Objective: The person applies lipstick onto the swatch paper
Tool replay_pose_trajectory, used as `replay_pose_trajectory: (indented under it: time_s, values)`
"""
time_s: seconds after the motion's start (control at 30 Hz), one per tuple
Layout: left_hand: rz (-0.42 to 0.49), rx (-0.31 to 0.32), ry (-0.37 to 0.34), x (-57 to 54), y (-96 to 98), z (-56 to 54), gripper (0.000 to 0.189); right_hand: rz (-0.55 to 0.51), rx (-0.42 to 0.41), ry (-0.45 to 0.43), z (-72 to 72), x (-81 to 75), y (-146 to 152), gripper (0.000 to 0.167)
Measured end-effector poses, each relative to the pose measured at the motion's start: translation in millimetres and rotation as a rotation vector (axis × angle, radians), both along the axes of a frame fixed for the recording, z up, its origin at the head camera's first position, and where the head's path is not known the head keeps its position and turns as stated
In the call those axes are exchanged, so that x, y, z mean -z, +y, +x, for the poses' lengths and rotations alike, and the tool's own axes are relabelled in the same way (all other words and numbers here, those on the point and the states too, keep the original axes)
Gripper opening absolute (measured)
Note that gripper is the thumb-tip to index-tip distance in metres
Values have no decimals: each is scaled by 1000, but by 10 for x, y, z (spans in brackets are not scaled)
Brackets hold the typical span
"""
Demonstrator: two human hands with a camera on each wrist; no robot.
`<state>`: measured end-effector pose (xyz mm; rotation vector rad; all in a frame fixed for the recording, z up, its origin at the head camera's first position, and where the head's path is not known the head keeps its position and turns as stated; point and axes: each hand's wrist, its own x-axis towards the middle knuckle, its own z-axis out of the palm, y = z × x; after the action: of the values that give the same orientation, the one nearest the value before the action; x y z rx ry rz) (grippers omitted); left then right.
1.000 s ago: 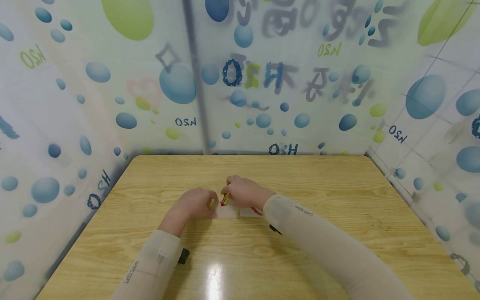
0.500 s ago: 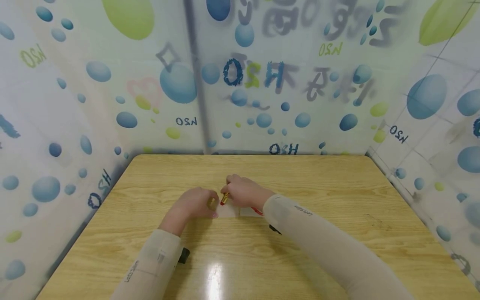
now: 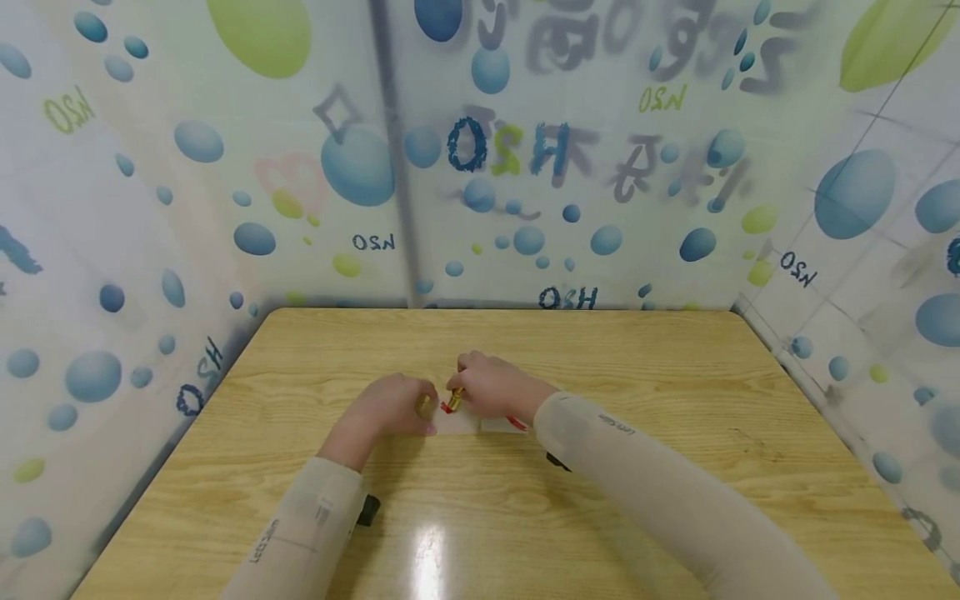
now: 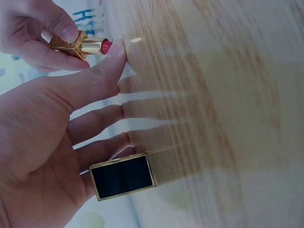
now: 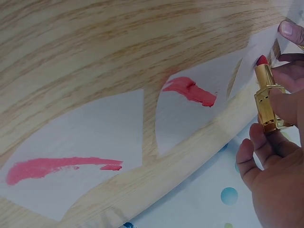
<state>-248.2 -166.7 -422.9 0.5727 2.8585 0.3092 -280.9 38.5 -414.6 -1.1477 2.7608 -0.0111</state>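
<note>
My right hand (image 3: 491,385) grips a gold lipstick (image 5: 266,99), its red bullet pointing down at a white piece of paper (image 3: 459,425). Red colour shows on that paper by the tip in the head view. My left hand (image 3: 393,404) is arched beside it on the left. In the left wrist view its fairly straight fingers reach the table, and the thumb (image 4: 107,69) extends toward the lipstick tip. A black lipstick cap with gold edges (image 4: 122,176) sits by the left little finger, its end right at the tabletop; the hand hides it in the head view.
To the right of the lipstick lie more white paper pieces, one with a short red smear (image 5: 190,91), another with a longer pinkish-red streak (image 5: 61,166). The wooden table (image 3: 637,350) meets a wall (image 3: 525,208) patterned with blue and green spots.
My right hand has shifted slightly to the right with the lipstick, and its sleeve moved along. The left hand keeps its place.
</note>
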Motion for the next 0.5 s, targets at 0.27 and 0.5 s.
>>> replay_pose_trajectory:
  time_s: [0.27,0.5]
  values:
    - [-8,-6,-3,-11,9,9,48,-16,-30,11,38,-18,44,29]
    - [-11,-7,-6,-20,17,15,48,-17,-53,26,52,6,70,29]
